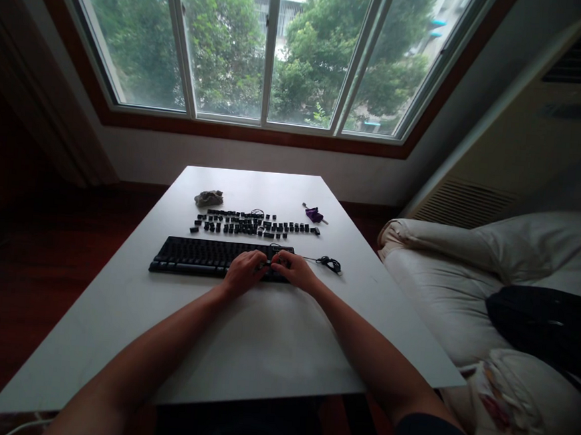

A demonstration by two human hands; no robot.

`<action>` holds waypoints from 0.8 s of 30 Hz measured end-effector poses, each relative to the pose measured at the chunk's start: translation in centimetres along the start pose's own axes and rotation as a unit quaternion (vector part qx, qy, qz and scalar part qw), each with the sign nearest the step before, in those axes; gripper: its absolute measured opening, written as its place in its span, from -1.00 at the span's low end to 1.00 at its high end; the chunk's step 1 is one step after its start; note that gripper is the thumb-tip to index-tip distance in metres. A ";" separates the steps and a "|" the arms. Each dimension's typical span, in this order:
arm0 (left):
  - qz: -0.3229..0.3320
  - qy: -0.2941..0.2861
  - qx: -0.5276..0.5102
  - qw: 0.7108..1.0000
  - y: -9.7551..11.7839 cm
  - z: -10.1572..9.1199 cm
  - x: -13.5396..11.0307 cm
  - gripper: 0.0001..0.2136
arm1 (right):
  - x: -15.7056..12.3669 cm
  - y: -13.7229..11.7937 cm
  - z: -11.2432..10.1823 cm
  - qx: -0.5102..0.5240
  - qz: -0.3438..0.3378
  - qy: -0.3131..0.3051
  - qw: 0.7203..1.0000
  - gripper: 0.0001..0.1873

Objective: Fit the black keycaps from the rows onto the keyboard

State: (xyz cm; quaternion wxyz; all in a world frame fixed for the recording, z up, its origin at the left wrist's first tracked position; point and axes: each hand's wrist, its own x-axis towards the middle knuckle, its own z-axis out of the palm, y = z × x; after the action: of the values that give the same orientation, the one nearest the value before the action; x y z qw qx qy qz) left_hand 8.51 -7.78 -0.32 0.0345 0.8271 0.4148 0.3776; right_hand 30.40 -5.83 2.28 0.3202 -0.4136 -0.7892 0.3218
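On the white table [259, 356] a black keyboard [197, 256] lies flat, and both hands meet at its right end. Left hand [244, 273] and right hand [292, 270] rest on the keys, almost touching each other, fingers curled downward; whether they pinch anything is too small to tell. Just beyond the keyboard, loose black keycaps [254, 225] lie in rows. A grey cloth [209, 198] sits at the rows' far left, a purple tool [313, 213] at the far right. The coiled keyboard cable [330, 264] lies beside the right hand.
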 end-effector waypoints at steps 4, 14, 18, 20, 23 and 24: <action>0.006 0.001 -0.004 1.000 0.0 0.1 0.0 -0.90 | 0.0 0.1 0.0 0.001 0.001 0.009 1.000 -0.71; 0.030 -0.021 -0.021 0.999 0.0 0.2 0.2 -0.94 | 0.0 0.3 0.1 -0.014 -0.006 0.008 1.000 -0.67; 0.034 -0.029 -0.026 0.999 -0.1 0.3 0.1 -0.95 | 0.0 0.3 -0.1 -0.024 -0.008 -0.001 1.000 -0.68; 0.034 -0.030 -0.027 0.999 -0.1 0.3 0.1 -0.95 | 0.0 0.3 -0.1 -0.030 -0.013 -0.004 0.999 -0.70; 0.033 -0.032 -0.029 0.999 0.0 0.2 0.1 -0.95 | 0.0 0.2 -0.1 -0.037 -0.016 -0.006 0.999 -0.72; 0.032 -0.035 -0.030 0.998 0.1 0.2 0.1 -0.95 | 0.0 0.2 -0.1 -0.039 -0.016 -0.006 0.999 -0.72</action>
State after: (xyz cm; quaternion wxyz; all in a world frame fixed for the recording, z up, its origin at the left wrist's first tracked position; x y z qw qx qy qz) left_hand 8.71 -7.70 -0.38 0.0613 0.8511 0.3754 0.3618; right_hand 30.59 -5.71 2.17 0.3043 -0.4113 -0.8096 0.2879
